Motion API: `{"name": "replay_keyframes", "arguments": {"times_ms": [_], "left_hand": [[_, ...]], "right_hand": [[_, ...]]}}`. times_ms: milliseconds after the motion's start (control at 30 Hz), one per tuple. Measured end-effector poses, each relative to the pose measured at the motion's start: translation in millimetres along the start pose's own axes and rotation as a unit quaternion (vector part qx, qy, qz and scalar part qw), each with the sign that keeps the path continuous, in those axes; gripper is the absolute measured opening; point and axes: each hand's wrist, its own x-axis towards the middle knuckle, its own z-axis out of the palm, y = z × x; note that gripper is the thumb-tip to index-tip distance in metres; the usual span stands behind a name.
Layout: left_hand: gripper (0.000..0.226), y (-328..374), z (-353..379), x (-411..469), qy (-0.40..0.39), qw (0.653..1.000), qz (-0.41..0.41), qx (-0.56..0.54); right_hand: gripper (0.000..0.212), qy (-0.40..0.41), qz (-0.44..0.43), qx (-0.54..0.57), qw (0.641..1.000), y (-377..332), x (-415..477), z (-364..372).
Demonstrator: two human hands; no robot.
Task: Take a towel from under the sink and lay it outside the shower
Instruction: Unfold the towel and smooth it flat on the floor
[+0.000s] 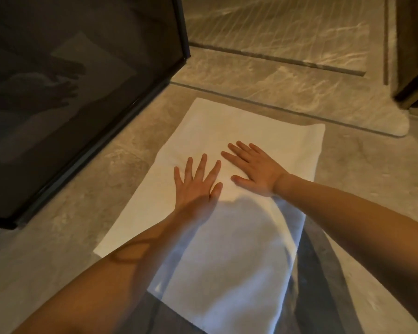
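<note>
A white towel (pixel 227 126) lies spread flat on the marbled floor, just in front of the shower's raised stone threshold (pixel 287 92). My left hand (pixel 196 182) rests palm down on the towel's middle, fingers spread. My right hand (pixel 253 165) lies flat beside it, a little farther forward, fingers apart too. Neither hand grips the cloth. My shadow darkens the near half of the towel.
A dark glass shower panel (pixel 82 92) with a black frame stands at the left and mirrors my hands. Beyond the threshold lies the veined shower floor (pixel 287 25). A wooden door frame (pixel 413 68) rises at the far right.
</note>
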Motion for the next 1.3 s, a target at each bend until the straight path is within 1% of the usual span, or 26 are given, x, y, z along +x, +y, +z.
{"name": "replay_keyframes", "arguments": {"times_ms": [167,400,467,533,600,667,767,867,967,1067,1133,1200,1233,1300], "left_hand": [[0.056,-3.1,-2.2,8.8,0.003,1.0,-0.011,-0.009],[0.059,-3.8,-2.4,11.8,-0.01,1.0,-0.018,0.002],[0.059,-4.1,-3.0,11.1,-0.009,1.0,-0.019,0.002],[0.06,-4.0,-3.1,11.4,-0.007,1.0,-0.018,0.002],[0.06,-4.7,-3.3,12.7,-0.008,1.0,-0.019,0.002],[0.06,-5.8,-3.2,13.4,-0.01,1.0,-0.018,-0.005],[0.06,-6.3,-1.9,14.1,-0.012,1.0,-0.016,0.004],[0.059,-8.2,-2.3,17.4,-0.013,1.0,-0.018,0.01],[0.059,-11.8,-2.4,21.0,-0.033,0.999,-0.014,0.009],[0.057,-13.3,-7.9,24.5,-0.049,0.998,0.007,-0.025],[0.054,-25.1,-18.4,16.0,-0.057,0.996,0.052,-0.05],[0.051,-43.0,-27.2,-11.8,-0.032,0.991,0.106,-0.074],[0.05,-52.1,-30.2,-32.6,-0.013,0.989,0.119,-0.087],[0.048,-70.1,-33.2,-75.1,0.006,0.989,0.11,-0.096]], "right_hand": [[0.068,0.002,-0.014,0.005,1.0,9.0,16.5,-4.5],[0.068,0.0,-0.005,-0.009,1.0,7.7,17.4,-3.4],[0.067,-0.007,0.012,-0.026,1.0,2.2,15.8,-9.1],[0.065,0.004,0.055,-0.029,0.998,-14.1,10.9,-12.2],[0.062,0.039,0.118,0.019,0.992,-41.1,-3.5,-7.6],[0.061,0.061,0.151,0.06,0.985,-68.4,-27.9,3.9],[0.061,0.068,0.15,0.059,0.985,-84.8,-55.9,19.9],[0.061,0.066,0.154,0.059,0.984,-81.4,-53.4,22.9],[0.062,0.06,0.154,0.051,0.985,-79.9,-48.6,24.0],[0.062,0.057,0.157,0.046,0.985,-76.4,-50.5,24.5],[0.062,0.055,0.157,0.04,0.985,-75.5,-51.1,23.1],[0.062,0.057,0.154,0.039,0.986,-74.5,-52.5,21.6],[0.062,0.054,0.149,0.04,0.987,-73.2,-53.4,20.8],[0.064,0.041,0.145,0.036,0.988,-72.4,-55.3,18.2]]}}
